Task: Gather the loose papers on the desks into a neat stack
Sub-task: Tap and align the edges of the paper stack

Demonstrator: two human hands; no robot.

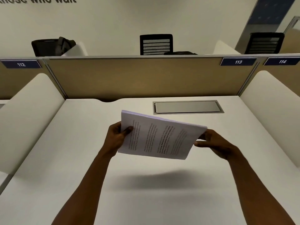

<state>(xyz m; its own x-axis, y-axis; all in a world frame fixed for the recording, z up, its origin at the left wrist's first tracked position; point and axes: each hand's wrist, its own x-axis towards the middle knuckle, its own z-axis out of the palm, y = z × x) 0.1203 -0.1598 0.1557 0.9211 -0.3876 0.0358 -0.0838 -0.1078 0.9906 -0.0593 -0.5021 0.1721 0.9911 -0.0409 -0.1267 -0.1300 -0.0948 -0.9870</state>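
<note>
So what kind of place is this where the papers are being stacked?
Most likely a shared study room or open-plan office with numbered carrels. A tan divider panel carries the seat number plate 113, white side screens wall off each desk, and mesh office chairs stand beyond.

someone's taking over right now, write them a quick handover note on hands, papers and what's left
Left hand: shut on the paper stack, thumb on top at its left edge.
Right hand: pinch grip on the stack's right edge.
Papers: one gathered stack of printed sheets, held tilted in the air above the white desk at cubicle 113, shadow below it. No loose sheets show on this desk.
Done: sheets here appear collected.
Left: square the edges, set the stack down; neighbouring desks are mostly out of view, so check them.
</note>
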